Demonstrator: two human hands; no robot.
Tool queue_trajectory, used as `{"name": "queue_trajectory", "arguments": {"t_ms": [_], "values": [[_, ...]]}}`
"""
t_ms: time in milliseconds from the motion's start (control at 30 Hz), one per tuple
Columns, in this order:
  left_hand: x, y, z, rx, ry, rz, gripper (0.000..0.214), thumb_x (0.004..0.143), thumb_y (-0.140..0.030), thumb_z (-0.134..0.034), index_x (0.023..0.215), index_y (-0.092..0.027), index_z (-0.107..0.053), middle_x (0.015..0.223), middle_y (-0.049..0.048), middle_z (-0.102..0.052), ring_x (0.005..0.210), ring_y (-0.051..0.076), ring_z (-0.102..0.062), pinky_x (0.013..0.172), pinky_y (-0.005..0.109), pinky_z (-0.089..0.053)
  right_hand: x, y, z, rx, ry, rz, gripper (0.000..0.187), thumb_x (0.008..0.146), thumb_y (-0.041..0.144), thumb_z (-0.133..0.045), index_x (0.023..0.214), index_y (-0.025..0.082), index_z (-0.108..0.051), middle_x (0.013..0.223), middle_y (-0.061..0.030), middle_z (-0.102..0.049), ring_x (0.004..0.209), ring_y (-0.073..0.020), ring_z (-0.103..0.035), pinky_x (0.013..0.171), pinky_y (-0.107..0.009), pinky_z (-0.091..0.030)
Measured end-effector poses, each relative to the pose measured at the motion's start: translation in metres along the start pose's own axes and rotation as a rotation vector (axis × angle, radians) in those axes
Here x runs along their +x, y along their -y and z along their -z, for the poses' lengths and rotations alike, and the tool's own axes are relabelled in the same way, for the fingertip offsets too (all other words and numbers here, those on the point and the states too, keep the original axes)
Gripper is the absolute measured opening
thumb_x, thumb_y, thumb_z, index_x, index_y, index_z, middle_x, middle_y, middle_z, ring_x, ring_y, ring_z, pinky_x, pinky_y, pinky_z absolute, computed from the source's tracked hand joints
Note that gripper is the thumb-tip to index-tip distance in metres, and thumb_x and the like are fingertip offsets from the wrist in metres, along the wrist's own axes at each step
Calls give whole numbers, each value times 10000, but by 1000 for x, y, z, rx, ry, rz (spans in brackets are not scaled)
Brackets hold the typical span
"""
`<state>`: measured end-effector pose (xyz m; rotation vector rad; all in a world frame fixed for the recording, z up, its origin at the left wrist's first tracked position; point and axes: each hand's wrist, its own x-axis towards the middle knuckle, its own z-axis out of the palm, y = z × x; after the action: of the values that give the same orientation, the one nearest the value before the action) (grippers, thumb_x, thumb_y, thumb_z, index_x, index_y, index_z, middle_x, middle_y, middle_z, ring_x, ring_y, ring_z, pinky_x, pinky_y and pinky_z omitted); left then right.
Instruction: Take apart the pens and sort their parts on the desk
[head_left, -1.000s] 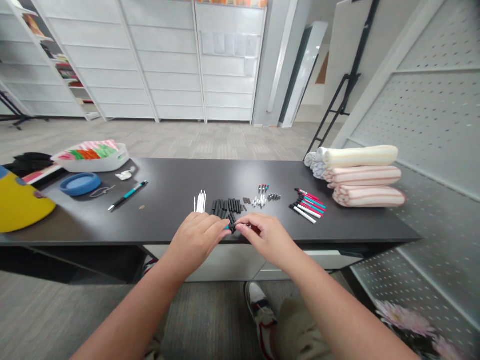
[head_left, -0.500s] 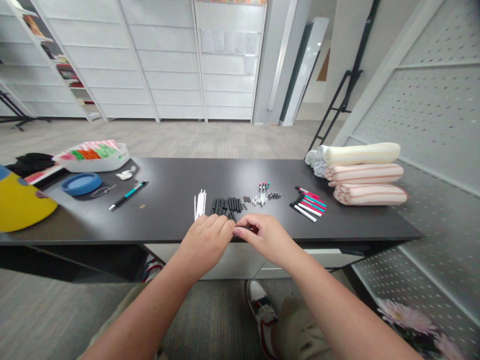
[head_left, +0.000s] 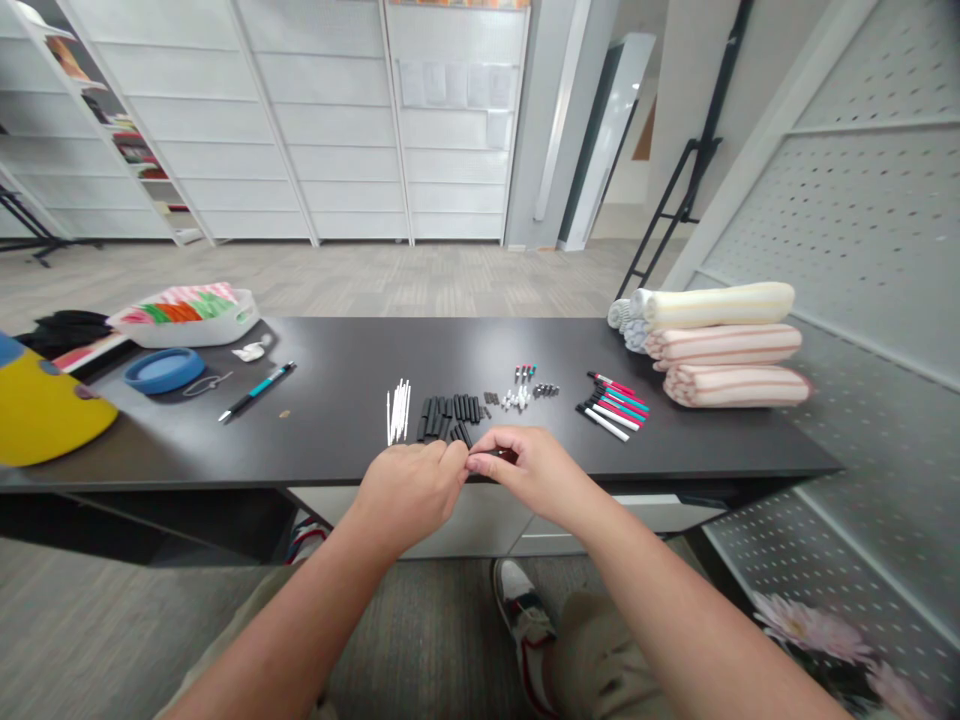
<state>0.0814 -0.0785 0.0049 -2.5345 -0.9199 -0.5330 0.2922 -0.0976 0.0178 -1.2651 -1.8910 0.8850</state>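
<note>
Seemingly, pen part (head_left: 491, 457) pinched by left hand (head_left: 409, 492) and right hand (head_left: 534, 470) fingers; if misaligned, could be dropped off desk (head_left: 337, 365).

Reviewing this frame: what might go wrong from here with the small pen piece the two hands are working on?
1. The left hand and right hand pinch the dark pen piece right at the near edge of the table. A slip would probably drop it to the floor.
2. The black barrels and white refills lie loose just behind the fingertips, so a knuckle nudge could scatter them.
</note>
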Motion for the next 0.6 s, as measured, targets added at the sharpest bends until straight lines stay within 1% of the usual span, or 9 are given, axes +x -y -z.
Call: {"name": "queue_trajectory", "arguments": {"t_ms": [133, 367, 600], "values": [[-1, -2, 0, 14, 5, 27, 161, 984, -252, -553, 829, -213, -563, 647, 26, -631, 559, 234, -656, 505, 330, -323, 0, -1, 0, 17, 1, -12, 164, 958, 332, -695, 917, 203, -787, 827, 9, -747, 724, -133, -596, 645, -245, -394], [0, -6, 4, 48, 112, 121, 182, 1002, -272, -521, 844, -218, -593, 682, 29, -682, 584, 271, -694, 513, 320, -375, 0, -3, 0, 42, 6, 6, 149, 951, 333, -706, 924, 219, -797, 825, 17, -750, 706, -122, -578, 636, -241, -393], [1, -9, 8, 68, 155, 168, 230, 1013, -314, -517, 830, -216, -614, 667, 42, -697, 571, 302, -708, 503, 336, -413, 0, -5, 0, 40, 0, 10, 135, 950, 330, -706, 947, 233, -800, 834, 21, -748, 709, -121, -582, 641, -244, -396]]}}
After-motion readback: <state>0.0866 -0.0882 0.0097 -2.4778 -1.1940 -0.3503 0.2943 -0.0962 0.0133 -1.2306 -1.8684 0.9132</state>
